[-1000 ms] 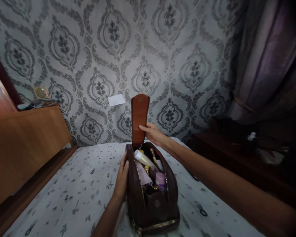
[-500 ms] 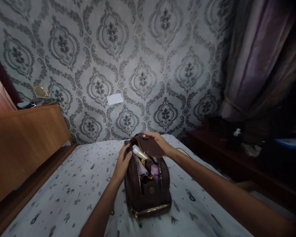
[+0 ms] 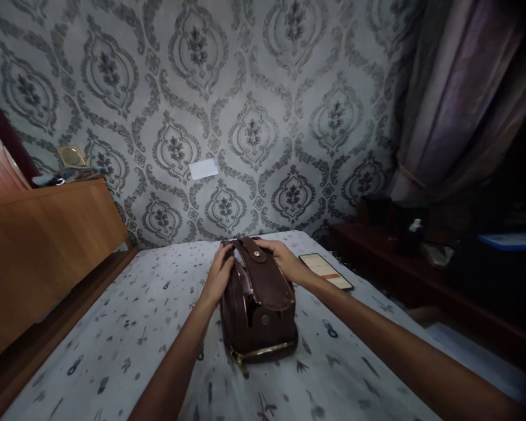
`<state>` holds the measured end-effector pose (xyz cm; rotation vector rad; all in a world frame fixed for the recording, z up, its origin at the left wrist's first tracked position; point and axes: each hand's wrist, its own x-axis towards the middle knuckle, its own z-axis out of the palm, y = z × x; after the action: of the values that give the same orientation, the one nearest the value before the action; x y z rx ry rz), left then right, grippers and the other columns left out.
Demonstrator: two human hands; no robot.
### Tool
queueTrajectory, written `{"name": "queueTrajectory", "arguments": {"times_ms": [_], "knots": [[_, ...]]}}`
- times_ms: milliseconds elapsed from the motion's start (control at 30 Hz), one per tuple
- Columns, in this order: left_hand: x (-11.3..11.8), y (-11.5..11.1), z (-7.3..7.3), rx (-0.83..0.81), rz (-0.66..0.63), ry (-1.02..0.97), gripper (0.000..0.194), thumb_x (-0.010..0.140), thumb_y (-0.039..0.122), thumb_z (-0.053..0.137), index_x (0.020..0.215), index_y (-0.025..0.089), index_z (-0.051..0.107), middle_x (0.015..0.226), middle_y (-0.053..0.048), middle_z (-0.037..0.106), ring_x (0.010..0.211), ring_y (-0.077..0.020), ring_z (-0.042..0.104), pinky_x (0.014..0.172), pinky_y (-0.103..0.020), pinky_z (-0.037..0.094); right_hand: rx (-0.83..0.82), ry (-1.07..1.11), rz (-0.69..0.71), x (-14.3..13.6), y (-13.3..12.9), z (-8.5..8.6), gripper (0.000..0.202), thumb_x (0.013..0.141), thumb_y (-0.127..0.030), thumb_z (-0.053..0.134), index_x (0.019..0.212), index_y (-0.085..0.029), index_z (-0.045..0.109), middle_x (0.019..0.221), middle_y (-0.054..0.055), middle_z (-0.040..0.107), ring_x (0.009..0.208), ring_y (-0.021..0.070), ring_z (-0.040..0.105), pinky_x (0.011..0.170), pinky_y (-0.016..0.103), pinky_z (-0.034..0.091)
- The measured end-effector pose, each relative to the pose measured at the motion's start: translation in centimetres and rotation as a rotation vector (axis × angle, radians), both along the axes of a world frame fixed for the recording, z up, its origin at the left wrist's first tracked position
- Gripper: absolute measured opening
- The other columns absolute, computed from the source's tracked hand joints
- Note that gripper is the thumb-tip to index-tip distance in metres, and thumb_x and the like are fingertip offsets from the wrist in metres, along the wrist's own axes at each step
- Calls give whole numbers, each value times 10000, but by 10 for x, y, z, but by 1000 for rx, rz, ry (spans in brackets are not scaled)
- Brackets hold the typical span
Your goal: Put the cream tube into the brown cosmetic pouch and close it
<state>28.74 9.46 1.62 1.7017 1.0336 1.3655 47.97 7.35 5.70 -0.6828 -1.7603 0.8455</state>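
Observation:
A dark brown bag with gold zips stands on the patterned bedsheet. Its long flap with a snap lies over the top opening, and a little of the contents shows through the gap on the left. My left hand grips the bag's upper left edge, fingers over the rim. At the far right of the top, my right hand is closed on the bag near the flap's base; some of its fingertips are hidden behind it.
A phone with a lit screen lies on the bedsheet right of the bag. A wooden cabinet stands at the left. Along the right runs a dark red ledge with dark objects on it, below a curtain.
The flap has come down over the opening, covering most of the contents. My right hand has shifted slightly with it. More of the phone now shows.

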Motion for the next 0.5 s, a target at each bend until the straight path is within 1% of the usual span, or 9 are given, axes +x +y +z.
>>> {"name": "queueTrajectory", "arguments": {"times_ms": [100,200,267,367,433,500], "knots": [[0,0,0,32,-33,19,403,890,280,486,1278,249,589,1499,-37,470,1465,-229,286,1223,-432,157,64,-58,-49,-3,-8,2,220,772,-291,692,970,-244,774,989,22,764,1047,286,648,971,413,474],[0,0,0,75,-57,34,430,885,259,482,1308,244,557,1478,-33,493,1452,-225,311,1221,-419,176,133,-134,-108,-5,-12,2,200,782,-251,660,945,-254,776,973,22,765,1057,292,639,972,411,464],[1,-1,1,62,-50,31,436,878,259,497,1310,251,552,1476,-32,494,1450,-228,313,1220,-419,177,103,-76,-108,-4,-12,1,211,779,-270,657,956,-251,770,970,21,761,1044,288,640,965,401,466],[1,-3,1,11,-5,30,406,869,267,525,1271,248,581,1499,-44,468,1457,-245,302,1218,-436,167,38,48,-107,-2,-8,-2,262,770,-347,660,981,-227,759,924,17,751,929,269,664,875,375,505],[1,-3,1,12,16,57,361,865,269,534,1213,235,625,1514,-58,448,1461,-257,291,1216,-450,163,32,62,-106,-2,-5,-2,292,758,-386,670,978,-214,757,877,16,746,845,253,670,797,354,522],[1,-2,2,40,11,90,321,868,281,536,1157,228,665,1497,-68,470,1463,-265,286,1214,-461,165,36,53,-95,-4,-3,-2,299,763,-409,666,968,-212,760,842,16,742,814,243,671,761,339,527]]}}
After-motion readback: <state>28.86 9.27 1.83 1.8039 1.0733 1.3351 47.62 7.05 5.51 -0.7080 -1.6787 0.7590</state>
